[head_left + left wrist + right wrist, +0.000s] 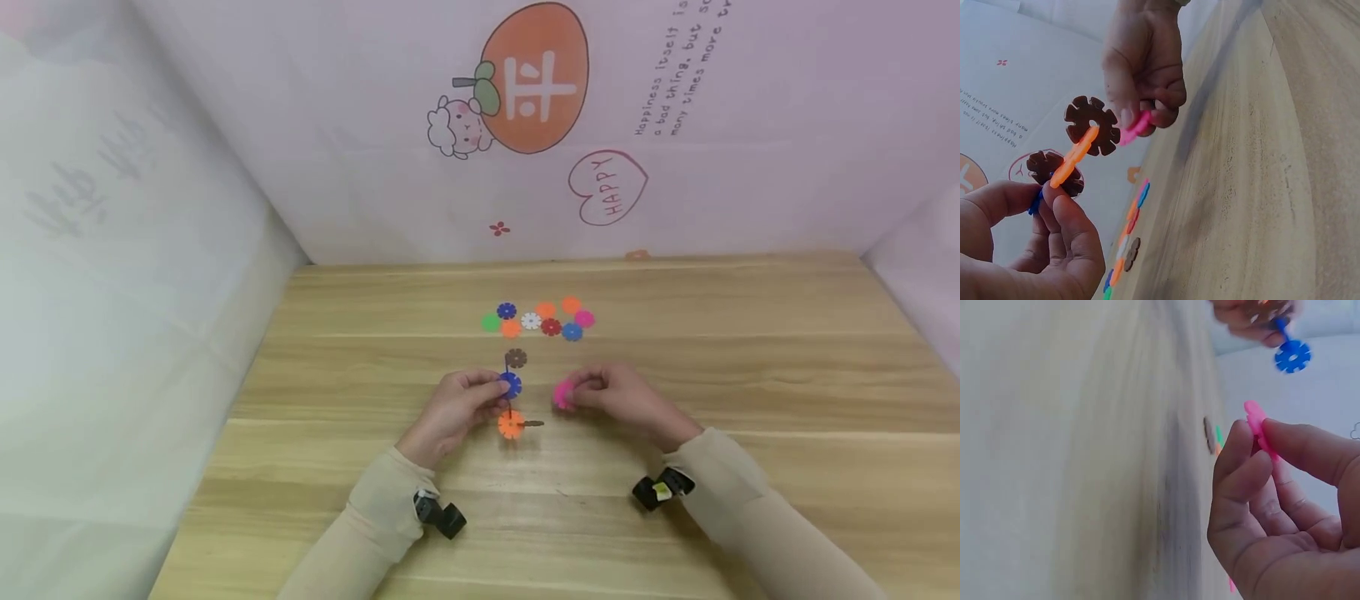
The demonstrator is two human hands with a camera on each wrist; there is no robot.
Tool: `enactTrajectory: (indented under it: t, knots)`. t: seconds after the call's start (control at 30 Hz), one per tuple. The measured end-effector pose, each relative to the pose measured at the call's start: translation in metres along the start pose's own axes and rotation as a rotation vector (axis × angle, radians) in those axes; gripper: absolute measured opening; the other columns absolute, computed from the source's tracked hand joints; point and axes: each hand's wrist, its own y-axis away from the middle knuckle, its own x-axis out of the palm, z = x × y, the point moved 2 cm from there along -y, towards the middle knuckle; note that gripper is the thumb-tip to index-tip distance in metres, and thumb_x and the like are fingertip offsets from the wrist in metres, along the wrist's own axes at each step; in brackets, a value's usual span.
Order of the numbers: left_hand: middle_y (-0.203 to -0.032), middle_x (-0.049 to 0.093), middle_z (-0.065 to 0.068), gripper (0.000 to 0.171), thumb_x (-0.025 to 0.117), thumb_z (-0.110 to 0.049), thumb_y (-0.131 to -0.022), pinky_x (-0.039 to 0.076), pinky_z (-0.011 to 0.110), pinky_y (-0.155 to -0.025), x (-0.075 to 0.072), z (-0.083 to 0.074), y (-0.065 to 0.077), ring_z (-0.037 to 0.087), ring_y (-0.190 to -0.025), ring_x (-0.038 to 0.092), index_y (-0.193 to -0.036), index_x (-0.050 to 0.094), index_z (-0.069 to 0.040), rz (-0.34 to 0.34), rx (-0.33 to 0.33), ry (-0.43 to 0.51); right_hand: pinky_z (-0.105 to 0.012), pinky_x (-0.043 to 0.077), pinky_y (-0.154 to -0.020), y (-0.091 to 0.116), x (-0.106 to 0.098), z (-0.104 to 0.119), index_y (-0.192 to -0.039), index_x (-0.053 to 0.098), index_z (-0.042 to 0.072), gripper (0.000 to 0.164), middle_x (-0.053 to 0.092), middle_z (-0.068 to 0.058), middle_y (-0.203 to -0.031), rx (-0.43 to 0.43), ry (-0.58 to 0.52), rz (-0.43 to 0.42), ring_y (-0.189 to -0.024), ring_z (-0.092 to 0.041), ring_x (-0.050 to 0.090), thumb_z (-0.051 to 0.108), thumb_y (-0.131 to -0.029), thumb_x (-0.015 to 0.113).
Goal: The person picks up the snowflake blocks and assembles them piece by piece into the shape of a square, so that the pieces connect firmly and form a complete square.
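My left hand (459,410) pinches a small joined build of notched plastic discs between thumb and fingers. In the head view its blue disc (513,384) sits at the fingertips and an orange disc (511,426) hangs nearer me. Slotted into that orange disc is a brown disc (1109,134), broad in the left wrist view; a second brown disc (1040,166) sits close to the fingertips. My right hand (618,396) pinches a single pink notched disc (1260,428) by its edge, apart from the build and to its right.
Several loose discs lie in a cluster toward the back of the wooden table (750,350), among them a green disc (491,322), a white disc (531,321) and a red disc (551,327). A loose brown disc (517,358) lies nearer. Printed cloth (375,167) hangs behind.
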Motion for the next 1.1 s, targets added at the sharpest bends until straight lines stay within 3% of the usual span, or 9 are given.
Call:
enactTrajectory:
  t: [0.2, 0.53, 0.77, 1.1]
  knots:
    - [-0.09, 0.07, 0.002, 0.023, 0.061, -0.006, -0.096, 0.058, 0.023, -0.077, -0.001, 0.001, 0.0, 0.01, -0.079, 0.065, -0.115, 0.062, 0.005, -0.011, -0.011, -0.011, -0.029, 0.058, -0.082, 0.016, 0.008, 0.002, -0.115, 0.065, -0.001, 0.03, 0.075, -0.01, -0.1, -0.009, -0.145, 0.022, -0.094, -0.021, 0.07, 0.019, -0.092, 0.068]
    - [-0.088, 0.069, 0.001, 0.018, 0.06, -0.005, -0.095, 0.058, 0.024, -0.077, 0.001, 0.0, 0.002, 0.011, -0.079, 0.064, -0.11, 0.063, 0.006, -0.041, 0.017, 0.009, -0.03, 0.058, -0.084, 0.029, 0.022, 0.005, -0.112, 0.064, -0.003, 0.027, 0.076, -0.01, -0.098, -0.021, -0.261, 0.023, -0.095, -0.022, 0.07, 0.015, -0.093, 0.069]
    - [-0.09, 0.068, 0.002, 0.021, 0.058, -0.007, -0.097, 0.058, 0.024, -0.079, 0.001, 0.0, 0.003, 0.011, -0.081, 0.063, -0.114, 0.062, 0.005, -0.037, 0.005, 0.02, -0.031, 0.059, -0.084, 0.031, 0.029, 0.007, -0.111, 0.064, -0.005, 0.027, 0.075, -0.011, -0.098, -0.045, -0.299, 0.052, -0.094, -0.02, 0.071, 0.014, -0.092, 0.069]
    - [-0.09, 0.067, 0.002, 0.021, 0.058, -0.008, -0.098, 0.057, 0.023, -0.077, 0.001, -0.002, 0.005, 0.011, -0.081, 0.063, -0.113, 0.062, 0.006, -0.034, -0.004, 0.005, -0.034, 0.06, -0.085, 0.031, 0.032, 0.009, -0.113, 0.062, -0.007, 0.028, 0.075, -0.012, -0.098, -0.006, -0.358, 0.078, -0.094, -0.023, 0.071, 0.011, -0.093, 0.067]
